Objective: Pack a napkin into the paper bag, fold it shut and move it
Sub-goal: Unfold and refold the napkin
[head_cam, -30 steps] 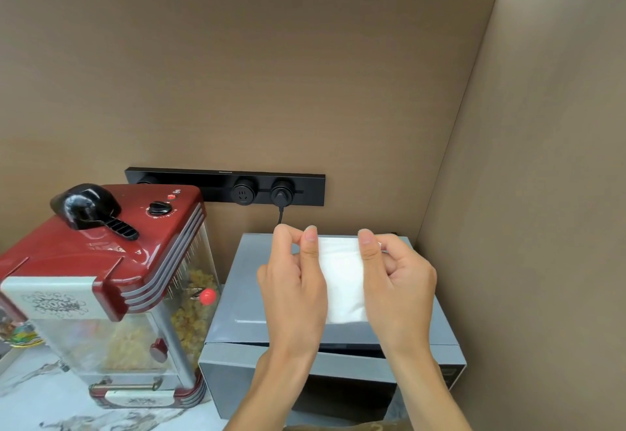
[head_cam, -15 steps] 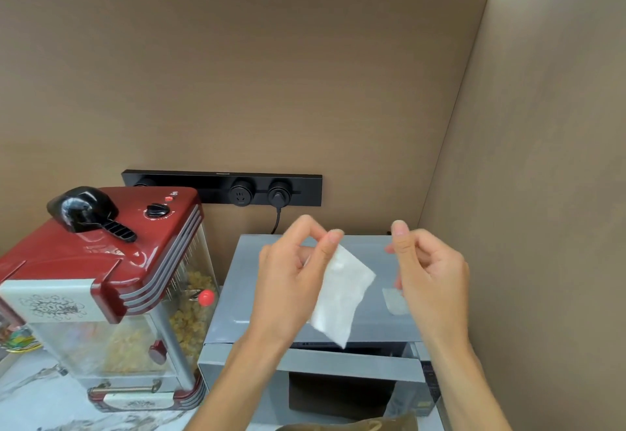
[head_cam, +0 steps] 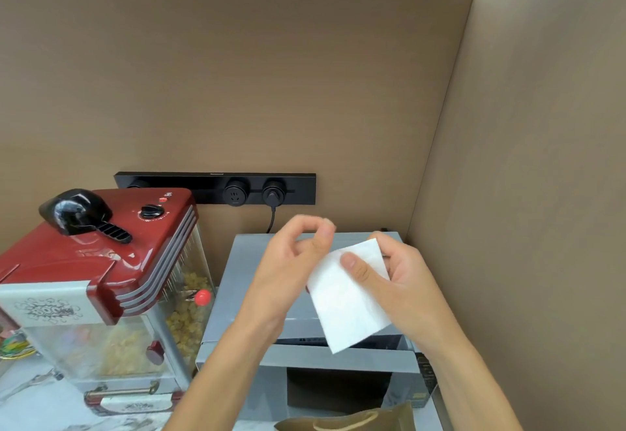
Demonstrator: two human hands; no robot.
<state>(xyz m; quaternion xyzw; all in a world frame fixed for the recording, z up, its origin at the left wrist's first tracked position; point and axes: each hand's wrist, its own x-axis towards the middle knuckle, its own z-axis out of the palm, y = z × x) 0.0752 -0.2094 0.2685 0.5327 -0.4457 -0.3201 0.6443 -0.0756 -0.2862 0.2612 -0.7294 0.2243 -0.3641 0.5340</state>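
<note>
Holding a white folded paper napkin (head_cam: 345, 298) pinched in my right hand (head_cam: 396, 281) above the grey microwave oven (head_cam: 244, 281), my left hand (head_cam: 291, 268) curls loosely beside it, gripping nothing; the brown paper bag (head_cam: 355, 422) sits below.

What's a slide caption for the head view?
Right hand pinches a white napkin above the microwave; paper bag waits below.

1. Napkin (head_cam: 349, 298): plain white, no print.
2. Bag (head_cam: 352, 421): kraft brown, with a paler tan handle.
3. Popcorn machine (head_cam: 101, 261): glossy red top with grey ribs, a black knob, and yellow popcorn behind clear panels.
4. Microwave (head_cam: 257, 281): matte silver-grey, dark door window.
5. Socket strip (head_cam: 216, 188): black.
6. Wall (head_cam: 237, 91): uniform tan-brown.
7. Counter (head_cam: 30, 400): white marble with grey veins.
</note>
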